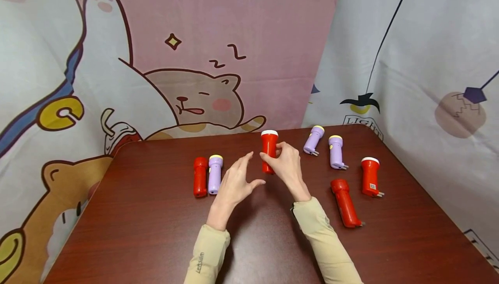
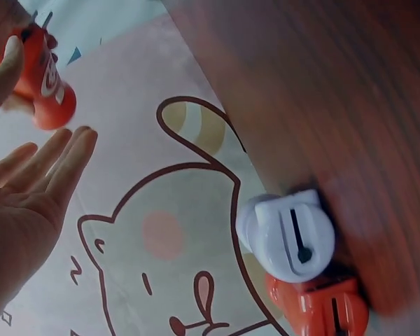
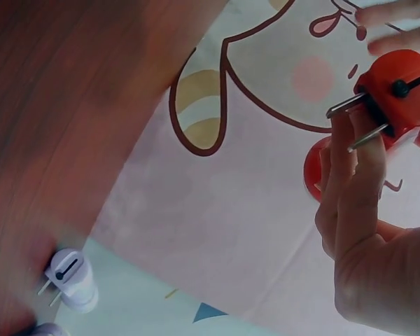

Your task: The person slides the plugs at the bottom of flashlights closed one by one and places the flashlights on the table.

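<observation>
- Head view: from above, facing forward and down across the bench [image 1: 148, 232] — widest.
- Wrist views: closer, tipped sideways — sharing the red flashlight [image 3: 409, 87] and printed cat [image 2: 136, 231].

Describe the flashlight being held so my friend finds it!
Find the brown table, then the person's right hand over its far half. It holds a red flashlight with a white rim. Another white-rimmed red one is on the right, but only this one's held.

I see the right hand [image 3: 364, 217] holding a red flashlight [image 3: 397, 108]. A pale flashlight [image 3: 74, 281], maybe purple, is well away.
</observation>
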A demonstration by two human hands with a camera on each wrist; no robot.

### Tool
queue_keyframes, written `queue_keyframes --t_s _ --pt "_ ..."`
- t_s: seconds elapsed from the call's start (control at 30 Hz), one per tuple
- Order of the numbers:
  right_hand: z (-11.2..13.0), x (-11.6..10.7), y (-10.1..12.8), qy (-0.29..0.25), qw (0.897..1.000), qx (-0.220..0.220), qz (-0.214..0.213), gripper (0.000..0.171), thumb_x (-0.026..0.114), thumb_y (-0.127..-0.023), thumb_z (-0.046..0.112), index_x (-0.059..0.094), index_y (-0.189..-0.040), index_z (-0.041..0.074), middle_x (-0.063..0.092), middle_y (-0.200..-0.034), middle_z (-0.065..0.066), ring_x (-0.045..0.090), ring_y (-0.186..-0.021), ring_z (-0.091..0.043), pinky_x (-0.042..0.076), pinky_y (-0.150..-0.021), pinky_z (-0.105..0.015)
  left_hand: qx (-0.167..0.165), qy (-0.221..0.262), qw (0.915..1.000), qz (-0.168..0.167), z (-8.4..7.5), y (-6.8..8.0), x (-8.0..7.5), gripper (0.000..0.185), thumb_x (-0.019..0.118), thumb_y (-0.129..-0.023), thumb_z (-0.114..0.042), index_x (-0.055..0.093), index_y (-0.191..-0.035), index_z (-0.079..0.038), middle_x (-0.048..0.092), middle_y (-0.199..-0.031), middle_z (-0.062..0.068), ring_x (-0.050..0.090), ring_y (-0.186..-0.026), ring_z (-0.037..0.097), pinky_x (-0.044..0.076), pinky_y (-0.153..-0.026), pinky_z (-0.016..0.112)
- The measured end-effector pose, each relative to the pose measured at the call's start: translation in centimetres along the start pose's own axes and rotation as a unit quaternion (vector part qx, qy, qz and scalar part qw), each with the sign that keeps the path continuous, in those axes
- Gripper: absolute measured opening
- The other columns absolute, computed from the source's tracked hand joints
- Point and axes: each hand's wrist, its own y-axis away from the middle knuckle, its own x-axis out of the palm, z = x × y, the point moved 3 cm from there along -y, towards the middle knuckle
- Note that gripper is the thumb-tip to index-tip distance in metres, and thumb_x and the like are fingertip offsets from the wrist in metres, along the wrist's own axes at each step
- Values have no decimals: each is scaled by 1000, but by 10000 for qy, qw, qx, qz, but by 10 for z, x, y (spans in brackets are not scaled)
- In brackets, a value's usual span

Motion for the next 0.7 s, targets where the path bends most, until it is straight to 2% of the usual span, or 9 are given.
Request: queue_keyframes --t_s 0.23,0.4,0.7 --pt "10 3 7 57 9999 -134 93 44 73 -76 31 63 -103 -3 71 -86 -15 64 -74 -27 53 -69 -41 487 -145 9984 -259 -9 1 5 82 85 -69 -28 45 -137 -4 53 -137 14 55 -124 29 45 -103 38" --pt "15 7 10 42 9997 -191 165 39 71 -76 26 64 -102 -2 71 -86 -14 66 -74 -27 54 -70 -41 746 -443 9948 -539 -12 0 6 82 86 -68 -27 46 -136 -3 53 -137 15 55 -123 29 45 -102 37" --pt "20 9 15 44 9995 -242 219 40 72 -75 26 64 -101 -3 71 -87 -16 67 -76 -28 55 -71 -41 820 -779 9906 -764 -16 1 4 82 88 -64 -23 48 -134 -5 53 -136 18 57 -118 31 51 -95 38"
